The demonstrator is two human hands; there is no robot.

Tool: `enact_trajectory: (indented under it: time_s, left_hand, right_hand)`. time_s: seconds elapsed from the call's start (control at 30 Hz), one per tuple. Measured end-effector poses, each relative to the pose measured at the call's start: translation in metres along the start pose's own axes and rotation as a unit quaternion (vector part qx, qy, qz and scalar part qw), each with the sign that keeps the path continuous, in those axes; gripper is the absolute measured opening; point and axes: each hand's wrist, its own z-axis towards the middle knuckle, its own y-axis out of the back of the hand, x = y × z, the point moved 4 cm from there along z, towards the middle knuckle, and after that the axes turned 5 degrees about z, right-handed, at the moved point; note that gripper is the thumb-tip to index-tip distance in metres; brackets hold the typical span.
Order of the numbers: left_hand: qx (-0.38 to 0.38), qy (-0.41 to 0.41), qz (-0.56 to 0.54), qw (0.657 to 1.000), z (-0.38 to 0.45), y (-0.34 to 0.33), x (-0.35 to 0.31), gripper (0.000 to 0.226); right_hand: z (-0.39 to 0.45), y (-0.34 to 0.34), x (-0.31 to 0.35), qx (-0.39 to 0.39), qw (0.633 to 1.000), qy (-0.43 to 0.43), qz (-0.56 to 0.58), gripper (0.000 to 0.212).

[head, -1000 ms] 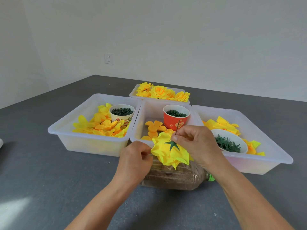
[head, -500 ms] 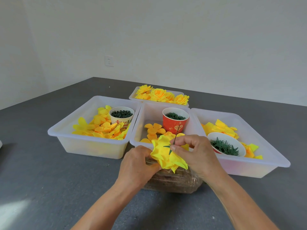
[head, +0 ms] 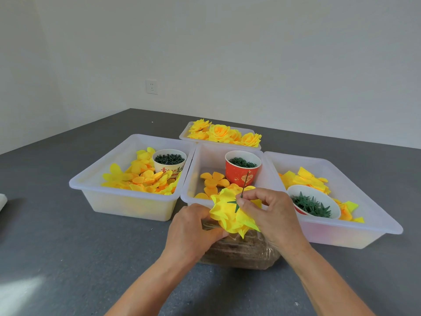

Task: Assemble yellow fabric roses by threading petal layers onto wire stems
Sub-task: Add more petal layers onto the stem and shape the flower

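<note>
Left hand (head: 193, 226) grips the yellow rose (head: 230, 213) over the middle bin's near rim (head: 193, 201), steadying it while right hand (head: 266, 215) pinches the wire stem (head: 245, 185), likely seating the green calyx (head: 234, 204).

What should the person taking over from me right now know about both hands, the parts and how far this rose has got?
Left hand: grips the yellow fabric rose from its left side, over the clear plastic bottle lying on the grey table.
Right hand: pinches the thin dark wire stem where it leaves the rose.
Done: petal layers and the green star-shaped calyx are on the stem.
Parts: loose petals in the three translucent plastic bins; finished roses in the far tray.
Left: seat the calyx, probably add a green ring from the red paper cup, and move the rose to the far tray.
</note>
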Motion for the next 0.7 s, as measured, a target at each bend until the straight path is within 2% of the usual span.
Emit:
enact_trajectory:
  time_s: [0.13,0.37,0.6,0.7]
  left_hand:
    - [0.002,0.002,-0.01,1.0,0.0,0.0,-0.001,0.034]
    - [-0.016,0.004,-0.032,0.999,-0.002,0.001,0.003,0.03]
    - [-0.008,-0.056,-0.038,0.998,0.001,-0.002,-0.005,0.034]
    - [-0.056,-0.062,0.001,0.996,0.002,-0.001,-0.008,0.03]
  right_hand:
    - [0.0,0.0,0.002,0.006,1.0,0.005,0.013,0.015]
    - [0.009,0.005,0.01,-0.002,0.999,0.023,0.041,0.022]
    - [0.015,0.006,0.009,0.002,0.998,0.02,0.061,0.022]
    - [0.017,0.006,0.008,-0.001,0.998,0.018,0.066,0.022]
